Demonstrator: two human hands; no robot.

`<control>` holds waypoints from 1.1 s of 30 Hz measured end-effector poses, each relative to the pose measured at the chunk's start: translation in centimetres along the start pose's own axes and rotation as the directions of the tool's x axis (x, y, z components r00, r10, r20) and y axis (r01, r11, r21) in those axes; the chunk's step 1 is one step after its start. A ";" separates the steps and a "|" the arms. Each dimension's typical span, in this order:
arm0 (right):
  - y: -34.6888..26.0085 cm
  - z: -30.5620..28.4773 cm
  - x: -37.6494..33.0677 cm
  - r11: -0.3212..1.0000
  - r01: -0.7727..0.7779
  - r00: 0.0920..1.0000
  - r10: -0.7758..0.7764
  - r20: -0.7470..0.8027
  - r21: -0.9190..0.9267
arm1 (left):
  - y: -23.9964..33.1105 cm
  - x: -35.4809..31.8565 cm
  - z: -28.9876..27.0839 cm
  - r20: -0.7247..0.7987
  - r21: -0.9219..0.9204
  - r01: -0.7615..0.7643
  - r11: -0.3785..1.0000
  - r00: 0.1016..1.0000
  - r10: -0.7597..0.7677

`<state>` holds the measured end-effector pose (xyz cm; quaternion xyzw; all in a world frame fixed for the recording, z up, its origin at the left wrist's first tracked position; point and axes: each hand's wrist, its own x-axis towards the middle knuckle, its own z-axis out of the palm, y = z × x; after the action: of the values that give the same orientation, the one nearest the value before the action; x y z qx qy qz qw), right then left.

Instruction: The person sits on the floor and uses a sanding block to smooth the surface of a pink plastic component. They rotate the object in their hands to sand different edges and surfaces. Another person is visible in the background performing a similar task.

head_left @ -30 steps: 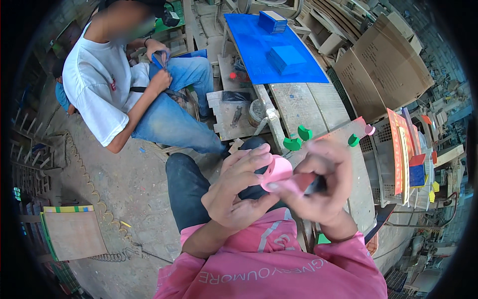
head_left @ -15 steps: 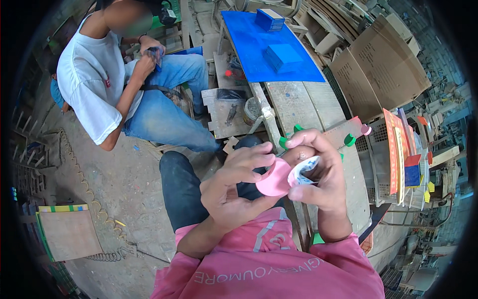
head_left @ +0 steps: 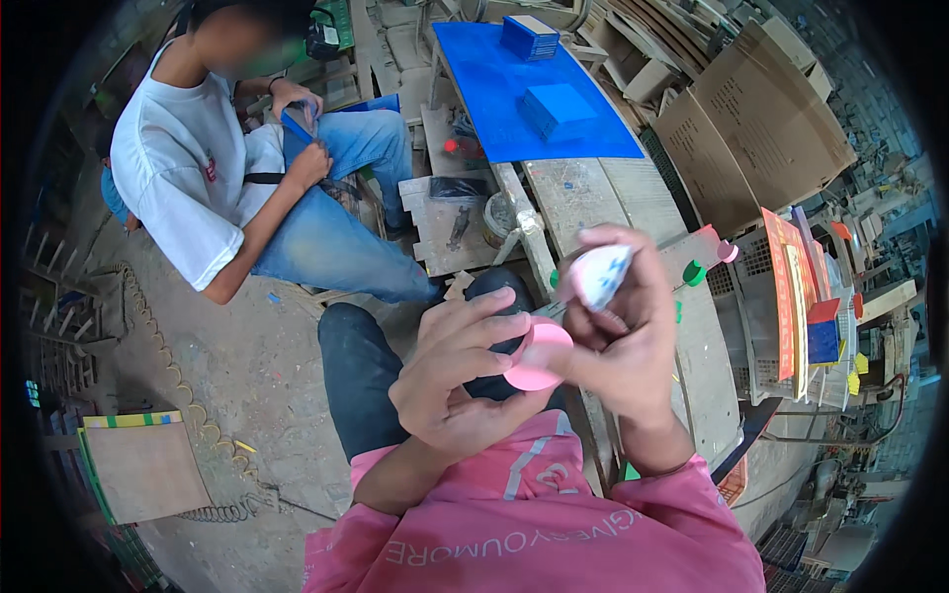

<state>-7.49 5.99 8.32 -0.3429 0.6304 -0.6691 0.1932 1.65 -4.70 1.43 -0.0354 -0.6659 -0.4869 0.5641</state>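
Observation:
Between the fingers and thumb of my left hand [head_left: 445, 381] is a flat round pink disc [head_left: 530, 378], held above my lap. My right hand [head_left: 643, 361] is beside it, its thumb laid over the disc's face. Pinched in the raised fingers of that hand is a small curled piece of white-and-blue patterned backing paper [head_left: 608, 280] with a pink edge. Motion blurs the right fingers, and part of the disc is hidden under the thumb.
On my right runs a wooden bench [head_left: 583, 203] carrying a blue sheet [head_left: 484, 99], stacked blue panels [head_left: 559, 111] and a green disc [head_left: 695, 273]. Beyond stand a cardboard box [head_left: 761, 128] and crates of coloured boards. A co-worker [head_left: 183, 178] sits at left, handling a blue piece.
My right hand has lifted the patterned paper up and away from the pink disc, and its thumb now lies on the disc. The co-worker's hands have shifted apart around the blue piece.

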 end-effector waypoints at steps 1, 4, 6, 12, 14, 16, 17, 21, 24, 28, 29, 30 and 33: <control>-0.2 0.1 0.2 1.000 0.025 0.997 -0.025 -0.068 -0.009 | 0.0 0.1 -0.1 0.007 -0.013 0.015 1.000 1.000 -0.015; -0.1 -0.2 0.7 0.997 0.062 0.984 -0.054 -0.168 0.044 | 0.0 -0.3 -0.1 0.065 -0.076 0.078 0.994 0.995 -0.073; -0.7 -0.3 0.4 0.986 0.008 0.992 0.013 -0.122 0.169 | -0.1 -0.2 -0.1 0.075 -0.114 0.093 0.989 0.994 -0.085; -0.6 -1.1 -0.5 0.990 -0.059 0.993 0.046 0.105 0.126 | -0.4 -0.2 0.1 0.018 -0.250 0.129 0.959 0.992 -0.129; -0.8 -1.1 -0.5 0.986 -0.090 0.991 0.075 0.109 0.141 | -0.4 -0.1 0.1 0.024 -0.306 0.134 0.942 0.991 -0.134; -1.0 -1.0 -0.8 0.970 -0.115 0.990 0.095 0.099 0.216 | -0.3 0.0 0.1 0.027 -0.369 0.128 0.921 0.992 -0.127; -0.9 -1.0 -1.0 0.959 -0.127 0.990 0.107 0.094 0.252 | -0.4 0.0 0.1 0.040 -0.408 0.140 0.902 0.990 -0.136; -1.0 -1.4 -1.4 0.971 -0.093 0.991 0.068 0.116 0.223 | -0.4 0.1 -0.1 0.135 -0.599 0.216 0.771 0.976 -0.169; -0.8 -1.7 -1.8 0.989 -0.017 0.994 0.002 0.105 0.145 | -0.6 0.1 -0.3 0.222 -0.683 0.242 0.689 0.968 -0.120; -1.7 -1.0 -2.3 0.995 0.027 1.000 -0.027 0.001 -0.095 | -0.9 -0.1 -0.3 0.274 -0.709 0.248 0.660 0.959 -0.067; -1.7 -1.2 -2.3 0.981 0.067 0.998 -0.063 0.026 -0.182 | -0.7 -0.1 -0.3 0.266 -0.719 0.256 0.646 0.960 -0.084; -1.7 -1.2 -2.3 0.958 0.109 0.994 -0.098 0.054 -0.267 | -0.4 -0.1 -0.1 0.258 -0.729 0.262 0.632 0.961 -0.101; -1.9 -0.9 -2.4 0.932 0.117 0.993 -0.113 0.030 -0.342 | 0.1 -0.2 -0.4 0.275 -0.760 0.317 0.567 0.948 -0.162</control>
<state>-6.12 8.53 9.65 -0.4110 0.7151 -0.5575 0.0942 2.05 -4.79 1.29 -0.2342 -0.4239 -0.7989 0.3567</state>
